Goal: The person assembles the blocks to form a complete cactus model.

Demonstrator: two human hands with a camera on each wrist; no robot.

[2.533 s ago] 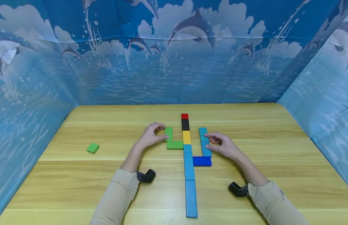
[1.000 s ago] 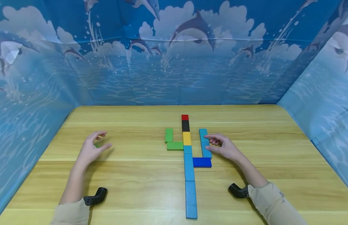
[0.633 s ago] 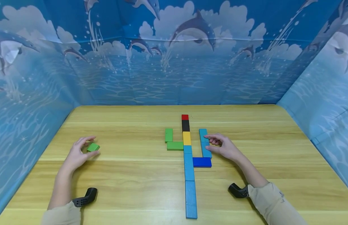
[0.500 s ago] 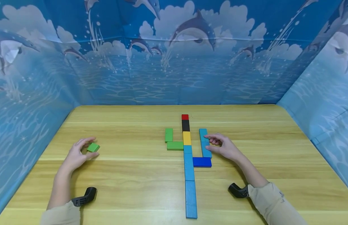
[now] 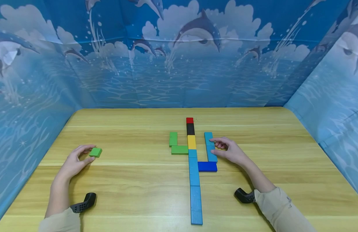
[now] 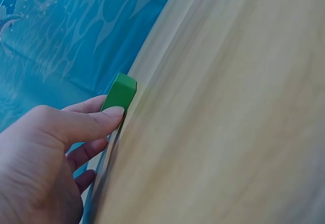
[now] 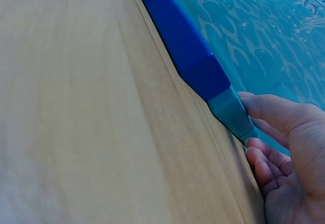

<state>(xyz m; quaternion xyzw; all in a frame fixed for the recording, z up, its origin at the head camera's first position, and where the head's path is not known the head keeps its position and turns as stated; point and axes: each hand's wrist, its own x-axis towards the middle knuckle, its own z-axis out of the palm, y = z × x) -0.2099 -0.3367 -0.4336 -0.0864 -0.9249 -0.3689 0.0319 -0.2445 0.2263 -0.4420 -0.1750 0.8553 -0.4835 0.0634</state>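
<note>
At the table's left, my left hand pinches a small green block between thumb and fingertips. In the left wrist view, the thumb lies along the green block's near face. My right hand rests beside two light blue blocks, its index fingertip and thumb tip touching them from the right while the other fingers bend loosely. A dark blue block lies crosswise under their near end, joining them to a central column. In the right wrist view, that dark blue block stands close beyond the thumb.
The central column runs from a red block through a black one and a yellow one to light blue blocks. Two green blocks form an L on its left. A dolphin-print curtain encloses the table.
My left hand has left the green L, moved left to the loose green block and taken it between thumb and fingers; the block has turned slightly. My right hand has stayed in place.
</note>
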